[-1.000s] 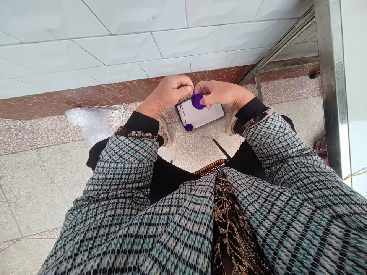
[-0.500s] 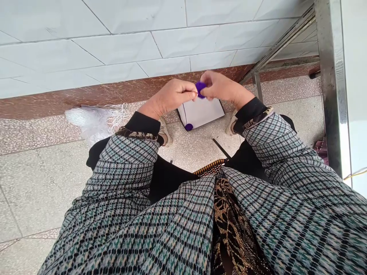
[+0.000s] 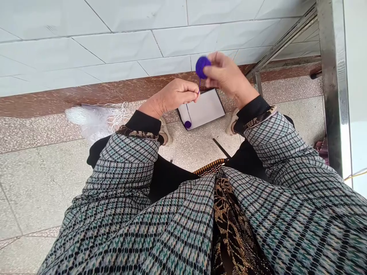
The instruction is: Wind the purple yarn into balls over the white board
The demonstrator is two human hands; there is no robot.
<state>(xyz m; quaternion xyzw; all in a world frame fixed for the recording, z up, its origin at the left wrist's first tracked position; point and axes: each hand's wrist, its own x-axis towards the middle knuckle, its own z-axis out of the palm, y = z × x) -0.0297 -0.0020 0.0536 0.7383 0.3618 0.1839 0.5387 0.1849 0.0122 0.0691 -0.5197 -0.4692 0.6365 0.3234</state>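
Note:
A purple ball of yarn (image 3: 202, 66) is pinched in my right hand (image 3: 225, 74), raised in front of the wall. From it a strand of purple yarn (image 3: 199, 84) runs down to my left hand (image 3: 180, 93), whose fingers are closed on it. Below the left hand the strand carries on to a smaller purple yarn ball (image 3: 187, 124). That ball rests at the near left corner of a white sheet or flat box with dark edges (image 3: 205, 110), which lies on the floor between my feet.
A clear plastic bag with white cord (image 3: 96, 118) lies on the floor at the left. White wall tiles (image 3: 114, 53) rise ahead above a brown skirting (image 3: 114, 87). At the right stands a metal table frame (image 3: 329, 84). A dark stick (image 3: 221, 148) extends near my right knee.
My right hand has moved up with the larger yarn ball, away from my left hand, and a length of yarn now shows between them. The smaller ball has shifted slightly on the white surface.

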